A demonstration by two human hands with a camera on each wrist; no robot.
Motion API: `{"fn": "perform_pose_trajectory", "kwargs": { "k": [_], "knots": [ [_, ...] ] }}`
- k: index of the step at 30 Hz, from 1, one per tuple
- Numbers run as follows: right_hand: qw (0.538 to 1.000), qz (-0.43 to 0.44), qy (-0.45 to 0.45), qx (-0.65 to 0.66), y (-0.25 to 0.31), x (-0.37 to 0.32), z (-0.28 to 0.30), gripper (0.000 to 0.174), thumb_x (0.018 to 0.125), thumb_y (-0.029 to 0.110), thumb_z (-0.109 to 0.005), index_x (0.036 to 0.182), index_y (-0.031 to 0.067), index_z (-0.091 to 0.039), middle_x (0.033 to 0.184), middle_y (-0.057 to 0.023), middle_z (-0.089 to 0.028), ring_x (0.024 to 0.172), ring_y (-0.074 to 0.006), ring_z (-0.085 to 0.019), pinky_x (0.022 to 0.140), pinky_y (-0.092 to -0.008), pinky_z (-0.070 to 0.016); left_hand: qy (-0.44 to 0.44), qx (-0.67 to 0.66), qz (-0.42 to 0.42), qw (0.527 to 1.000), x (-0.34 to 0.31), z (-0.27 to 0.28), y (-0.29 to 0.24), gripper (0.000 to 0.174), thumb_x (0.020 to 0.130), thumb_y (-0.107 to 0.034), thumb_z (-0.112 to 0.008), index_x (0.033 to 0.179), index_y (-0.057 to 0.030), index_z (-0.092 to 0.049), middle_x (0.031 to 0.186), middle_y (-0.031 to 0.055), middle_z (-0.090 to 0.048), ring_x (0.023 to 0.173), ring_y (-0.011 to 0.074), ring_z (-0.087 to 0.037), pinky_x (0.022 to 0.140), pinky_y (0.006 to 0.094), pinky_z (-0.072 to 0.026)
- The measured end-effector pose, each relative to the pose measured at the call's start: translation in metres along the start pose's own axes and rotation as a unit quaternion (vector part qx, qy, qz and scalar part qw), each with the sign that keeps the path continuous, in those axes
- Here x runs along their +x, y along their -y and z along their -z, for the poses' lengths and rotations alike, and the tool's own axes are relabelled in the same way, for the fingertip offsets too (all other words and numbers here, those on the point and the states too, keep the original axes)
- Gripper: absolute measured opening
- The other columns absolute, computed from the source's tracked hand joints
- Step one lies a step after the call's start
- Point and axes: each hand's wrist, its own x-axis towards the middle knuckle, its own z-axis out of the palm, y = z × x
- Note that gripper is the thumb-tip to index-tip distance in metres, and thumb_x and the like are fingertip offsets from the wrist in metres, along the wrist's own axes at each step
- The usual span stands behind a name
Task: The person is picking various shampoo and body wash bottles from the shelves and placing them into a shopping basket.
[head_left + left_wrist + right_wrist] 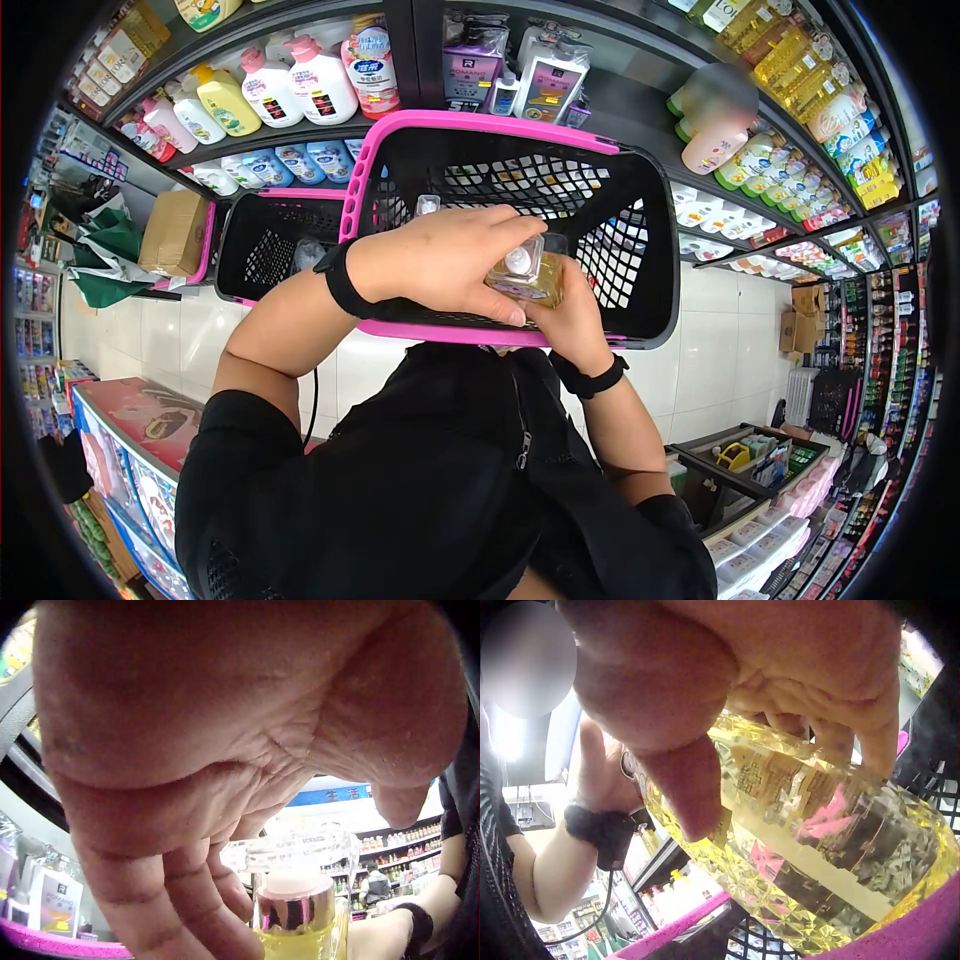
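Note:
Over the upright basket at my front, both hands are at one faceted clear bottle (540, 285) of yellow liquid. Around its body curls my right hand (578, 318), with the thumb across the label side in the right wrist view. My left hand (445, 260) comes over the top, its fingers bent along one side of the bottle by the clear cap (311, 851). Under that cap a metallic collar (295, 907) and a white top show. The shopping basket (660, 250) is black mesh with a pink rim. Another clear cap (428, 204) shows beyond my left wrist.
A second black and pink basket (235, 250) stands at the left, near a cardboard box (175, 232). Shelves of pump bottles (322, 82) and boxed goods (470, 65) rise ahead and to the right. A display freezer-like case (150, 420) stands at the lower left.

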Motion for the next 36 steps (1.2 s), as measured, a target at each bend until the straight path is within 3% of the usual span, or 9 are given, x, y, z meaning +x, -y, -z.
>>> {"fn": "perform_pose_trajectory", "kwargs": {
  "k": [6,10,18,21,25,29,33,34,36],
  "knots": [
    [0.999,-0.022,0.032,-0.005,-0.002,0.001,-0.015,0.068,0.074,0.012,-0.085,0.13,-0.0009,-0.049,0.116,-0.023,-0.064,0.11,-0.0406,-0.062,0.095,-0.0444,-0.0499,0.047,0.031,0.045,0.997,0.001,-0.008,0.019,0.059,0.08,-0.034,-0.078,0.123,-0.0021,-0.054,0.109,0.0175,-0.064,0.104,0.0384,-0.063,0.086,0.0465,-0.0515],
    [0.996,0.058,0.051,-0.055,-0.012,-0.003,-0.011,0.062,0.079,0.015,-0.082,0.13,-0.0017,-0.051,0.121,-0.0241,-0.062,0.116,-0.0415,-0.059,0.099,-0.0446,-0.0482,0.074,0.02,0.059,0.995,0.004,-0.018,0.035,0.045,0.079,-0.032,-0.078,0.107,-0.0043,-0.057,0.1,0.0159,-0.066,0.096,0.0383,-0.066,0.08,0.0474,-0.0523],
    [0.996,0.058,0.01,-0.067,-0.028,-0.015,-0.011,0.05,0.083,0.012,-0.076,0.127,-0.0004,-0.054,0.125,-0.0222,-0.06,0.114,-0.0394,-0.061,0.097,-0.0427,-0.0501,0.173,0.11,0.106,0.973,0.01,-0.064,0.093,0.04,0.072,-0.027,-0.073,0.099,-0.0019,-0.059,0.088,0.0185,-0.068,0.084,0.0395,-0.068,0.072,0.049,-0.054],
    [0.999,0.024,0.004,-0.026,-0.028,-0.014,-0.008,0.05,0.083,0.011,-0.076,0.127,-0.0005,-0.054,0.123,-0.0204,-0.06,0.108,-0.0357,-0.064,0.092,-0.0409,-0.0526,0.232,0.136,0.148,0.952,0.01,-0.081,0.107,0.042,0.071,-0.028,-0.072,0.099,0.0002,-0.058,0.086,0.0201,-0.069,0.083,0.04,-0.069,0.071,0.05,-0.0543],
    [0.999,0.02,-0.027,-0.013,-0.031,-0.012,-0.011,0.044,0.085,0.008,-0.075,0.125,0.0008,-0.056,0.12,-0.0165,-0.06,0.103,-0.0278,-0.064,0.089,-0.0374,-0.0541,0.294,0.156,0.172,0.927,0.009,-0.111,0.127,0.062,0.071,-0.03,-0.073,0.121,0.0041,-0.059,0.091,0.0209,-0.071,0.088,0.0396,-0.07,0.074,0.0491,-0.0554],
    [0.992,0.062,-0.054,-0.099,-0.032,-0.016,-0.019,0.041,0.085,0.013,-0.074,0.12,0.0,-0.06,0.121,-0.0201,-0.06,0.107,-0.0373,-0.064,0.09,-0.0417,-0.0537,0.437,0.211,0.172,0.857,0.011,-0.129,0.137,0.071,0.072,-0.036,-0.076,0.13,0.0016,-0.059,0.099,0.0196,-0.073,0.092,0.0389,-0.071,0.078,0.0468,-0.0567],
    [0.984,0.089,-0.072,-0.139,-0.028,-0.02,-0.02,0.038,0.084,0.015,-0.074,0.117,0.0011,-0.061,0.121,-0.0178,-0.061,0.106,-0.0377,-0.063,0.09,-0.0423,-0.0538,0.508,0.247,0.159,0.81,0.005,-0.157,0.161,0.039,0.076,-0.031,-0.074,0.106,-0.0076,-0.077,0.1,0.015,-0.075,0.093,0.0357,-0.072,0.07,0.0529,-0.0572],
    [0.986,0.078,-0.073,-0.129,-0.025,-0.022,-0.019,0.036,0.084,0.014,-0.074,0.115,0.0015,-0.062,0.119,-0.0169,-0.062,0.105,-0.0368,-0.064,0.089,-0.0421,-0.0541,0.567,0.293,0.185,0.747,0.01,-0.17,0.166,0.041,0.077,-0.032,-0.074,0.111,-0.0091,-0.076,0.102,0.0102,-0.075,0.091,0.0334,-0.072,0.065,0.0543,-0.0565],
    [0.984,0.093,-0.086,-0.128,-0.027,-0.023,-0.018,0.035,0.084,0.014,-0.074,0.115,0.0018,-0.062,0.118,-0.0166,-0.062,0.104,-0.0365,-0.064,0.088,-0.042,-0.0542,0.602,0.296,0.17,0.722,0.008,-0.186,0.185,0.04,0.078,-0.032,-0.074,0.111,-0.0105,-0.076,0.105,0.0075,-0.074,0.091,0.0323,-0.071,0.065,0.0551,-0.0564]
  ]
}}
